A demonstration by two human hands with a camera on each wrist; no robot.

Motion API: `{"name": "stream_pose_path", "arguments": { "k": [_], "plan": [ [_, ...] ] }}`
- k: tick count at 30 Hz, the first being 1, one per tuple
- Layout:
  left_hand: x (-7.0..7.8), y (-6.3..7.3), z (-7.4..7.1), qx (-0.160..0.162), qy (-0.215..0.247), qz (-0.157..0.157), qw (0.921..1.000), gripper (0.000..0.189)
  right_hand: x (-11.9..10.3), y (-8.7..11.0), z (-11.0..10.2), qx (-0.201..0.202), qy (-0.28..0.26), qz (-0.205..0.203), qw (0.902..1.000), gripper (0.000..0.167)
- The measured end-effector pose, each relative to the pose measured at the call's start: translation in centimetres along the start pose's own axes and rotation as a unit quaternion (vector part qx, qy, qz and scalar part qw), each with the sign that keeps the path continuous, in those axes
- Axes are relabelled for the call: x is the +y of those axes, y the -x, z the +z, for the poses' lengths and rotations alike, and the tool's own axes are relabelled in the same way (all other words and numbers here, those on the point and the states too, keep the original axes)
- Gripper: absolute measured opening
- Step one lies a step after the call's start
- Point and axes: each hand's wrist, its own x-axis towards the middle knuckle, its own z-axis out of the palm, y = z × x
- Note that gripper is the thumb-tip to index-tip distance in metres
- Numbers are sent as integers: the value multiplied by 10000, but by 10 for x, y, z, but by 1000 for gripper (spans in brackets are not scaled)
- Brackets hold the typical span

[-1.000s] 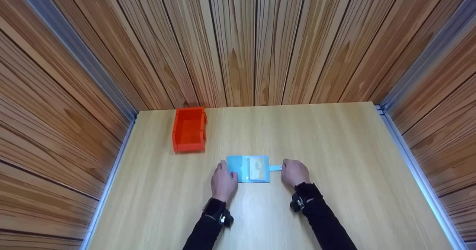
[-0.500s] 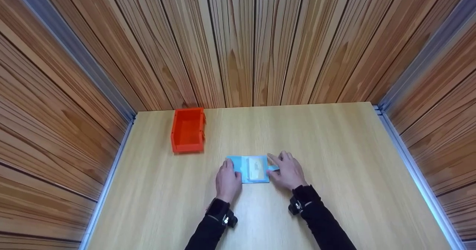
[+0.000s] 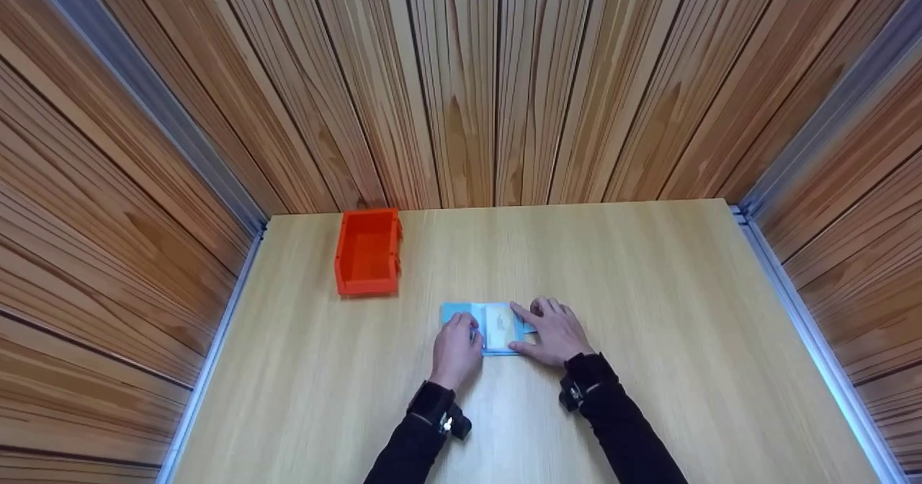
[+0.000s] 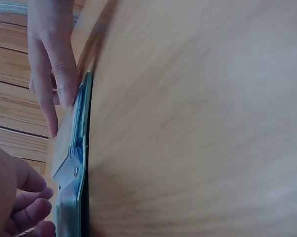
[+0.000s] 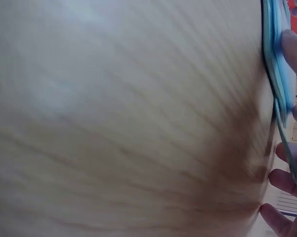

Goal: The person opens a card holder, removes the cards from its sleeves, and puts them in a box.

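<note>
A light blue card wallet lies spread flat on the table, its right half covered by clear sleeves with a pale card inside. My left hand is over the wallet's left half near the fold, thumb and fingers loosely bent; in the left wrist view its fingertips hover beside the wallet with nothing between them. Resting on the sleeves' right edge, the thumb and index finger of my right hand are spread apart. A short strap sticks out beneath that hand. A metal snap shows by the fold.
At the back left of the wooden table stands a red plastic bin. Wood-panelled walls enclose the back and both sides, with metal rails along the table's side edges.
My right hand has let go of the strap's end and moved left onto the sleeves' edge. My left hand has slid right from the wallet's left edge toward the fold.
</note>
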Motion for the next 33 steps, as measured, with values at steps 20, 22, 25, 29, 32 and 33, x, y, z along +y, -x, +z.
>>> {"name": "stream_pose_path", "arguments": {
  "k": [20,22,25,29,32,33],
  "plan": [
    [7,-29,-7,-1369,1405,-1969,9606,19,0,-1,4,44,121,26,9999,82],
    [6,-29,-8,-1452,1641,-2143,9519,20,0,-1,4,87,109,8,9999,82],
    [5,-28,-9,-1462,1818,-2276,9454,20,1,0,4,118,22,-18,9999,82],
    [5,-29,-8,-1463,2005,-2381,9390,22,1,1,5,78,-103,-39,9999,82],
    [5,-30,-8,-1540,2382,-2524,9251,25,2,1,5,93,-67,-44,9999,81],
    [5,-31,-8,-1576,2496,-2577,9200,25,2,1,5,100,-46,-50,9999,81]
  ]
}}
